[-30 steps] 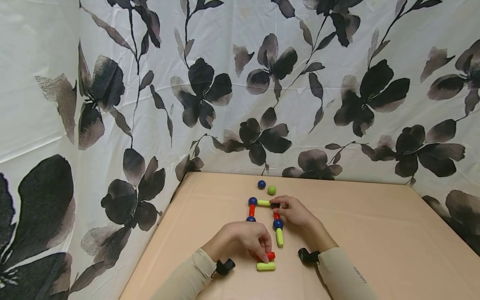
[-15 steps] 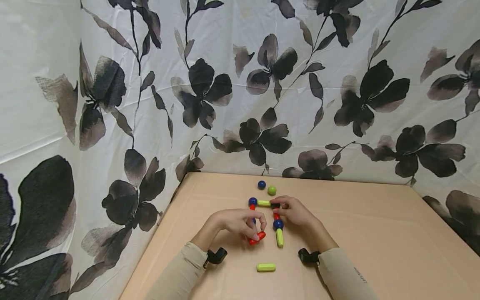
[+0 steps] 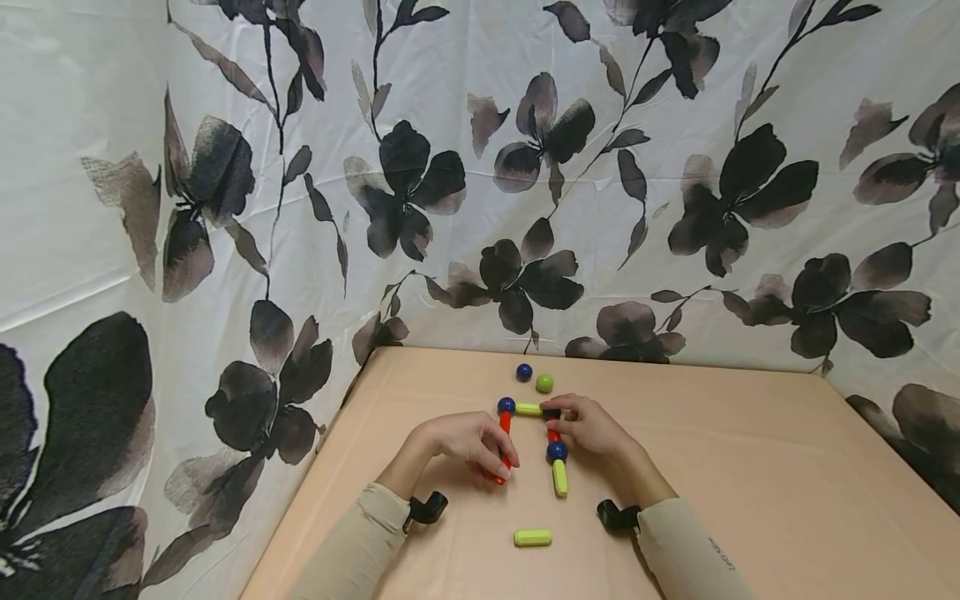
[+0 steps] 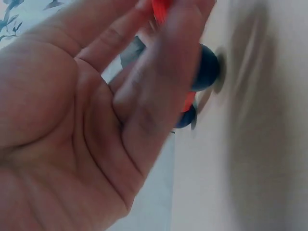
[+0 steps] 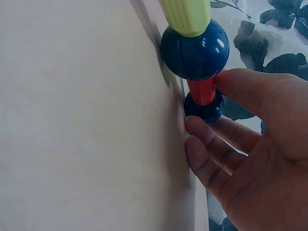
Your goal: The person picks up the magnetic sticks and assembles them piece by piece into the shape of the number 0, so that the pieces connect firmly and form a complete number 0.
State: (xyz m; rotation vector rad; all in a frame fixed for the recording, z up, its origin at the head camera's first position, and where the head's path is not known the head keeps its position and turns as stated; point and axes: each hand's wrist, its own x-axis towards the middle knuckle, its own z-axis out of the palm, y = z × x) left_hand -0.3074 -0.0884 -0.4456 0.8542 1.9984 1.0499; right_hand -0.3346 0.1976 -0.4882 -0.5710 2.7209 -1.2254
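In the head view, the left hand [image 3: 468, 437] pinches a short red rod [image 3: 500, 478] at the near end of the left row. That rod [image 4: 161, 9] shows at the fingertips in the left wrist view, with a blue ball [image 4: 208, 68] behind the fingers. The right hand [image 3: 592, 423] holds the far right corner, its thumb and fingers around the far blue ball [image 5: 204, 108] beside a red rod [image 5: 202, 90]. The assembly also has a corner blue ball [image 3: 506, 406], a yellow-green crosspiece rod [image 3: 528, 409], a near right blue ball [image 3: 556, 452] and a yellow-green rod [image 3: 560, 479].
A loose blue ball [image 3: 524, 372] and a green ball [image 3: 544, 383] lie beyond the assembly. Nearer the person lies a loose yellow-green rod [image 3: 532, 538]. The tan table [image 3: 712, 467] meets a flower-printed cloth [image 3: 450, 208] at the back.
The left hand has picked the red rod up from beside the loose yellow-green rod and carried it away from the person to the left row. The right hand has stayed in place.
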